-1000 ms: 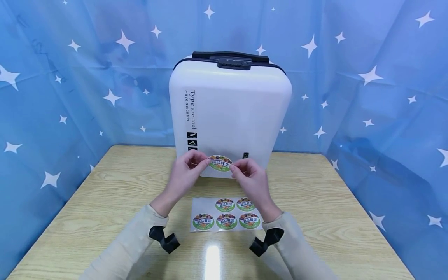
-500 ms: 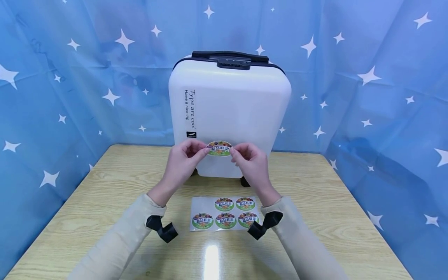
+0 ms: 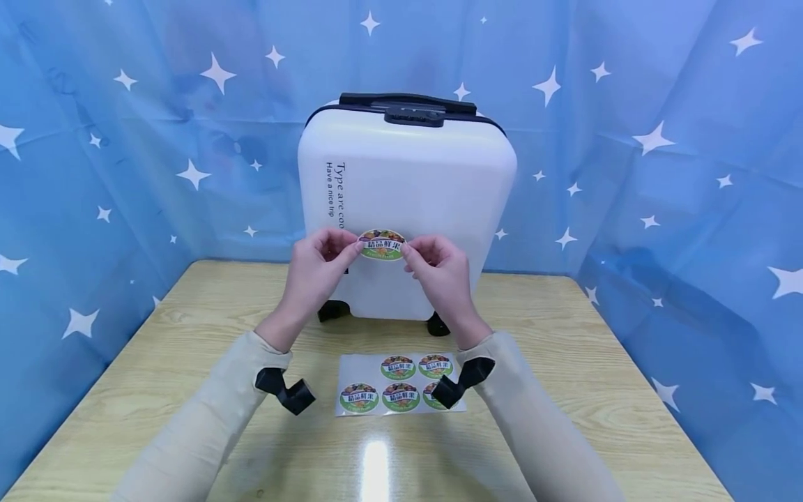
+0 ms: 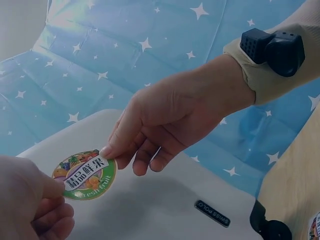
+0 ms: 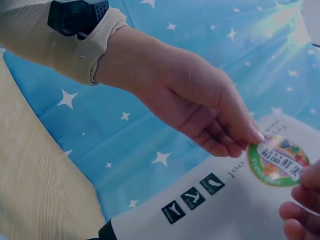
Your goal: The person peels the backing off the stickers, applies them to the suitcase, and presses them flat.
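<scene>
An oval fruit sticker [image 3: 382, 245] is stretched level between both hands, in front of a white suitcase [image 3: 401, 188] that stands upright. My left hand [image 3: 320, 268] pinches its left edge between thumb and fingers. At the opposite edge, my right hand [image 3: 442, 279] pinches it the same way. Both wrist views show the sticker [image 4: 85, 175] close to the suitcase's face; whether it touches that face I cannot tell. Below the hands, a sheet of stickers [image 3: 364, 360] lies on the table with several matching ovals, its right part partly hidden by the black right wrist device.
The wooden table [image 3: 188, 335] carries the suitcase at its far side, on black wheels [image 3: 438, 325]. Behind and on both sides hangs a blue curtain [image 3: 157, 209] with white stars. A black handle [image 3: 408, 103] tops the suitcase.
Both hands have risen with the sticker, from the suitcase's lower edge to nearer its middle. The suitcase and the sheet on the table have stayed put.
</scene>
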A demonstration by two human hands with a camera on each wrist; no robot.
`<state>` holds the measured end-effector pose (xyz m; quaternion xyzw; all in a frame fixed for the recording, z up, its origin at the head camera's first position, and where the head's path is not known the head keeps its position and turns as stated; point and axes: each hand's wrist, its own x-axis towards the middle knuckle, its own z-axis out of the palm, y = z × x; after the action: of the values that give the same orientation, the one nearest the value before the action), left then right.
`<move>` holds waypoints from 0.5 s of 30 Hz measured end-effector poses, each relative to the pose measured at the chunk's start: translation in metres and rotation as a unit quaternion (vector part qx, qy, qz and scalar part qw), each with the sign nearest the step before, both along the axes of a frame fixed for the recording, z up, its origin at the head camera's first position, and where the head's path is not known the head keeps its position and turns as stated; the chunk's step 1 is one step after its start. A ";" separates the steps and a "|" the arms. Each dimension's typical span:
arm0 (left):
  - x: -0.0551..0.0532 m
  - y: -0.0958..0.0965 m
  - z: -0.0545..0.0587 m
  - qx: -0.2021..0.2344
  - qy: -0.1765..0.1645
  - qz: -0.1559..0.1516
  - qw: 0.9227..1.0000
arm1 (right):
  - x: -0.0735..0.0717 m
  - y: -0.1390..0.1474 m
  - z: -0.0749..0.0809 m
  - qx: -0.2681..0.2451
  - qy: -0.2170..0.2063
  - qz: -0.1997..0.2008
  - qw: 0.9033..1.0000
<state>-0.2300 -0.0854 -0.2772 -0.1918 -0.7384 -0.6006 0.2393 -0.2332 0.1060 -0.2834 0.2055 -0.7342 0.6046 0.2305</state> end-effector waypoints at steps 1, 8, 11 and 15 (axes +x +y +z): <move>-0.002 -0.001 0.000 0.000 0.003 0.004 1.000 | 0.000 -0.001 0.001 0.001 -0.001 0.001 1.000; -0.004 -0.003 0.012 0.000 0.009 0.011 1.000 | -0.005 -0.006 0.012 0.004 -0.010 -0.009 1.000; -0.007 -0.003 0.015 -0.004 0.011 0.016 1.000 | -0.007 -0.007 0.016 0.000 -0.011 -0.010 1.000; -0.013 -0.005 0.017 -0.004 0.028 0.023 0.999 | -0.009 -0.011 0.019 0.002 -0.008 -0.015 1.000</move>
<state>-0.2425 -0.0899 -0.2603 -0.1920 -0.7380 -0.5866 0.2727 -0.2424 0.0950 -0.2641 0.1903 -0.7401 0.6012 0.2336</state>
